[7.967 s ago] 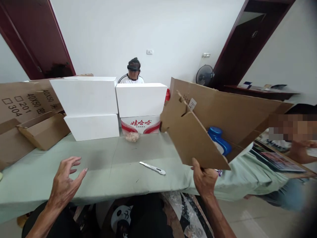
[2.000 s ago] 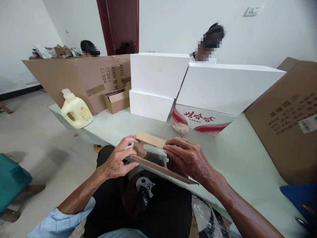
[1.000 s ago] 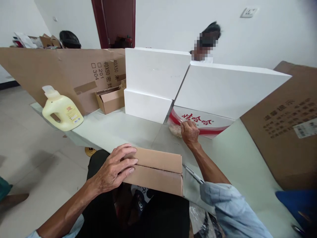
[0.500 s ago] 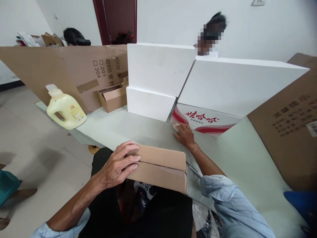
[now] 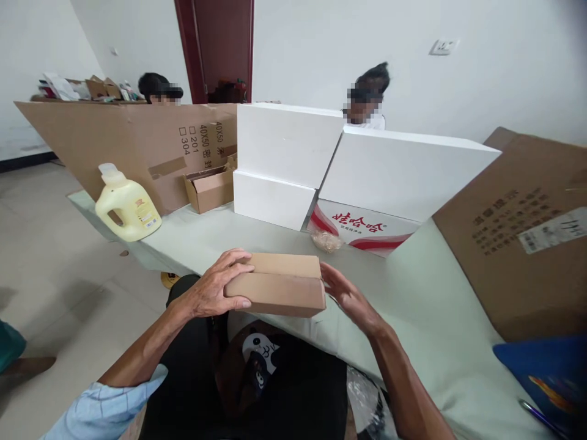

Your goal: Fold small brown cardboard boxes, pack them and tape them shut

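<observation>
Around the carton [image 5: 284,290], bent left hand [image 5: 215,287]

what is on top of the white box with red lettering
A plain white rectangular box rests on the white box with red lettering. It covers the lettered box's top face, so that surface cannot be seen.

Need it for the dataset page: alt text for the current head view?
A person's left hand grips a small brown cardboard box at the near edge of a green-covered table; the right hand is at the box's other end, contact unclear. Beyond are stacked white boxes, with a pale yellow jug left and a large brown carton right.
</observation>
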{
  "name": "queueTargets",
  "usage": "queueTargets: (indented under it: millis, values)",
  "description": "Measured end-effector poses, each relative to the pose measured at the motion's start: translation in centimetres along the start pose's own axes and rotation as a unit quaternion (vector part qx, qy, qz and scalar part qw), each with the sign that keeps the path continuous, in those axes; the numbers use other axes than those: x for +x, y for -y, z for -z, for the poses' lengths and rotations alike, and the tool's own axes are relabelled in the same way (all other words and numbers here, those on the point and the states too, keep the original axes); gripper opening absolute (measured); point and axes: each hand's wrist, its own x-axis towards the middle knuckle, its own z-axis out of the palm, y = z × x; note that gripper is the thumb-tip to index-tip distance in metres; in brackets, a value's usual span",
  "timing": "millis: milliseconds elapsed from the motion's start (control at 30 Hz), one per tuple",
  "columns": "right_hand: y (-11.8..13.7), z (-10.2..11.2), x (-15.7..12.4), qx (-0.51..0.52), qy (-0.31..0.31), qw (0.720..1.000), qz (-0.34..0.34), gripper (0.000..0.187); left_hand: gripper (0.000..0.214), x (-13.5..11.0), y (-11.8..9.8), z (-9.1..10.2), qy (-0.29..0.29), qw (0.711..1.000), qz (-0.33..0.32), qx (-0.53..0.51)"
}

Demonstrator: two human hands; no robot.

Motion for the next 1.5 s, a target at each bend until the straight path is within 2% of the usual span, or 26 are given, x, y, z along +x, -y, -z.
queueTargets:
  millis: [67,133,200,300,400,533,767,867,1000,1167,1233,1300,1467,1500]
  values:
    - [0.9,-1.8,-1.7,0.035,0.029,0.999,-0.007,0.115,0.064,0.3,0.2,0.1,0.011,1.0,-0.003,0.001]
    - [1.4,-3.1,-2.1,0.004,0.014,1.0,-0.011,0.132,0.066,0.6,0.3,0.0,0.023,1.0,-0.014,0.008]
    - [1.5,-4.0,-1.8,-0.018,-0.008,1.0,-0.018,0.141,0.073,0.8,0.3,-0.1,0.035,0.999,-0.026,0.022]
    - [1.3,-4.6,-1.0,0.011,-0.007,1.0,-0.02,0.147,0.084,0.8,0.5,-0.3,0.043,0.998,-0.03,0.047]
    - [1.4,-4.6,-0.8,0.013,0.001,1.0,-0.002,0.146,0.088,0.7,1.1,-0.3,0.044,0.996,-0.017,0.074]
    - [1.7,-5.2,-1.9,-0.027,-0.008,1.0,0.014,0.14,0.086,0.8,1.7,0.0,0.043,0.995,-0.008,0.085]
    - [2.3,-5.8,-4.6,-0.022,-0.03,0.999,0.011,0.113,0.079,2.2,1.2,0.7,0.031,0.999,0.003,0.018]
    - [2.4,-6.1,-5.3,-0.019,-0.035,0.999,0.005,0.103,0.099,3.0,1.3,1.2,0.044,0.998,0.029,-0.022]
    - [2.1,-6.5,-5.8,-0.027,-0.048,0.998,-0.007,0.099,0.13,3.8,2.0,1.6,0.065,0.993,0.04,-0.087]
    - [1.2,-6.9,-6.4,-0.037,-0.064,0.997,-0.014,0.094,0.14,3.7,1.8,1.7,0.077,0.993,0.046,-0.081]
    - [0.9,-7.1,-6.6,-0.043,-0.065,0.997,-0.01,0.095,0.134,3.6,1.2,1.8,0.069,0.994,0.05,-0.062]
    - [0.7,-7.4,-6.7,-0.058,-0.063,0.996,-0.003,0.098,0.116,3.8,0.4,2.1,0.059,0.996,0.057,-0.045]
    - [0.8,-8.4,-6.6,-0.112,-0.063,0.991,0.034,0.103,0.032,5.5,-1.3,3.3,0.059,0.996,0.064,-0.016]
    - [0.8,-8.6,-6.6,-0.121,-0.058,0.99,0.044,0.102,0.023,5.9,-1.5,3.5,0.063,0.996,0.063,-0.012]
